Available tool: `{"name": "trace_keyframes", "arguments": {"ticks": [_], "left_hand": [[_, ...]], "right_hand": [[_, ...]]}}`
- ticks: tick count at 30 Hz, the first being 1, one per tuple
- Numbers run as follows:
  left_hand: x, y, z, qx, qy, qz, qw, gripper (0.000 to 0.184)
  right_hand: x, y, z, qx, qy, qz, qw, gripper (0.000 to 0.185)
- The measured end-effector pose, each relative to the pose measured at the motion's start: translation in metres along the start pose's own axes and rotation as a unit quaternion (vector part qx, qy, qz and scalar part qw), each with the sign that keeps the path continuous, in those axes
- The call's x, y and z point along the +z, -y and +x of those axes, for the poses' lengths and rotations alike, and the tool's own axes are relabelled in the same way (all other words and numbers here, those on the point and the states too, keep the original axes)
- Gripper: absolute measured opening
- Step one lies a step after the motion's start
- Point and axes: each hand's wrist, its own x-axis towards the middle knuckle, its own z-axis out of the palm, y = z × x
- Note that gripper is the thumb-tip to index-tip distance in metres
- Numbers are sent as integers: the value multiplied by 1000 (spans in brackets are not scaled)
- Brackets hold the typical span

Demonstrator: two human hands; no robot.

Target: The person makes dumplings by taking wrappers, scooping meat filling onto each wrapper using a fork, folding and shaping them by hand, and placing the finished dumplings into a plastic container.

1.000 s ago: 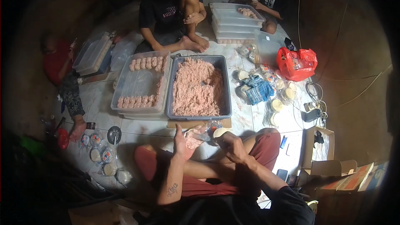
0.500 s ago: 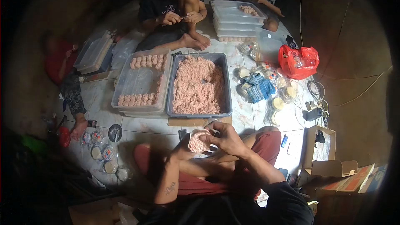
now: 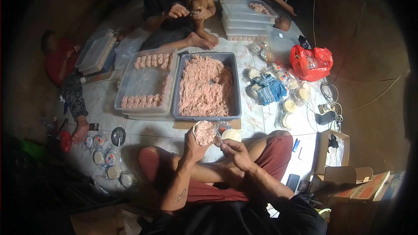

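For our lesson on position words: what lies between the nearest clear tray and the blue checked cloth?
In the head view, the grey tub of pink mixture, then a strip of tiled floor.

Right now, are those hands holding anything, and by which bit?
The left hand cups a pink-filled wrapper from underneath. Whether the right hand holds anything is too unclear to tell.

Black shirt (image 3: 226, 219), maroon bottoms (image 3: 279, 153); left forearm tattoo (image 3: 180, 195)
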Motion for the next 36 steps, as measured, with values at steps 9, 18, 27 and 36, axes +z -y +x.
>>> {"name": "trace_keyframes", "arguments": {"ticks": [9, 18, 27, 36], "left_hand": [[-12, 24, 11, 33, -12, -470, 882, 76], [-11, 0, 3, 38, 42, -465, 884, 95], [-16, 13, 2, 47, 3, -428, 903, 91], [-13, 5, 0, 48, 7, -402, 914, 92]], "right_hand": [[14, 70, -8, -260, -150, -404, 864, 18], [8, -1, 18, -235, -203, -532, 787, 32], [11, 35, 6, -214, -195, -448, 846, 24], [8, 7, 18, -167, -157, -568, 790, 29]]}}
